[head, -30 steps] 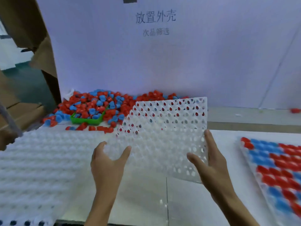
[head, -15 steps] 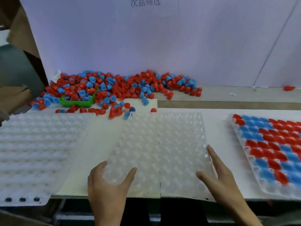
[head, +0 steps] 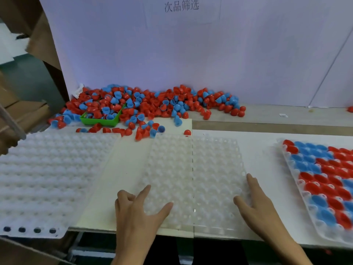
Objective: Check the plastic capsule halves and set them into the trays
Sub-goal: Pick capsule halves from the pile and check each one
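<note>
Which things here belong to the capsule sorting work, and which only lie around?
Belong to the job: empty clear tray, left hand, right hand, capsule pile, filled tray, white tray stack.

Just lying about: cardboard boxes, stray red half.

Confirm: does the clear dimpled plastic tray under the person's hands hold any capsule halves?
No: the clear dimpled plastic tray beneath the left hand and right hand has only vacant pockets.

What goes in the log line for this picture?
empty clear plastic dimpled tray: flat on table | left hand: on tray | right hand: on tray | red-and-blue capsule halves: piled behind
</note>
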